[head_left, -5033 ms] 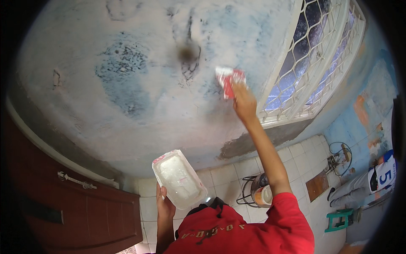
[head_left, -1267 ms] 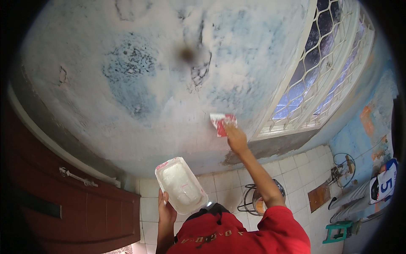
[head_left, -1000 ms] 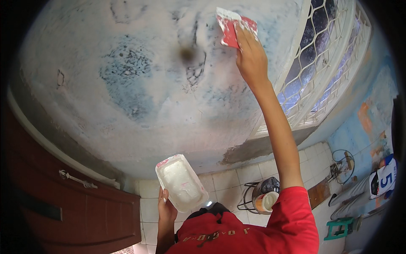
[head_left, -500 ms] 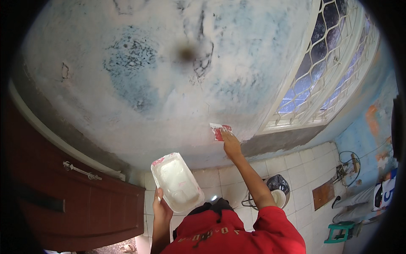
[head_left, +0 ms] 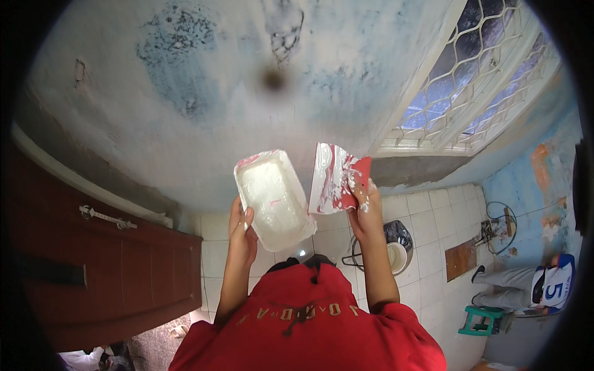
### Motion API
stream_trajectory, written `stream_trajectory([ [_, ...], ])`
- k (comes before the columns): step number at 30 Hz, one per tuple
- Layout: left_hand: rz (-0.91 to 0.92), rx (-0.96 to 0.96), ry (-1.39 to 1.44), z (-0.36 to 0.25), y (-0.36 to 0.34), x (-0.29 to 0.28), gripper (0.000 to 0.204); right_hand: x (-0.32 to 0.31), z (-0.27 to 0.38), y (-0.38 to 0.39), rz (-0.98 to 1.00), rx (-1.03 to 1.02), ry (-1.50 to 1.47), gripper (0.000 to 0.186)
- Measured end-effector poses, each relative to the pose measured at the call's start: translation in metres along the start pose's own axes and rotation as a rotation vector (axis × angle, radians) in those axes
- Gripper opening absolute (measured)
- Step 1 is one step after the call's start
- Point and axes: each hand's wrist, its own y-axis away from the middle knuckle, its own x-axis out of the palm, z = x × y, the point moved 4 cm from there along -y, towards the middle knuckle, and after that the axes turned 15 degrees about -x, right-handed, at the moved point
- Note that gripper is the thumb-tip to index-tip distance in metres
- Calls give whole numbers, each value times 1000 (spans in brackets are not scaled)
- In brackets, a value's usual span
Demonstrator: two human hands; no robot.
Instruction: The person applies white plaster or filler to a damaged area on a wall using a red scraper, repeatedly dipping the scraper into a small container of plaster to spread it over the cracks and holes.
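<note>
My left hand grips the side of a white rectangular tray that holds a creamy white paste. Just to its right, my right hand is closed on a wide red scraper, held by the tray's edge with white paste smeared across its face. Beyond both hands stands the wall, patchy pale blue and white, with dark speckles and cracks.
A grilled window is upper right, a brown door left. On the tiled floor are a bucket and green stool. A person is by the right wall; another shows at lower left.
My right hand has left the wall and brought the scraper nearer, beside the tray. My left hand has raised the tray higher in view. A second person now shows at lower left.
</note>
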Motion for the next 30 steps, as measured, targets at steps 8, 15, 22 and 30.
stream_trajectory([
  [8, 157, 126, -139, 31, -14, 51, 82, -2, 55, 25, 235, -417, 908, 26],
  [15, 224, 184, -169, 75, -13, 107, 79, -24, 79, 29, 400, -523, 1172, 33],
  [22, 118, 105, -142, 114, -2, 157, 79, -77, 115, 16, 339, -626, 1203, 31],
  [30, 135, 162, -109, 158, 9, 195, 79, -126, 90, 20, 432, -546, 1304, 31],
])
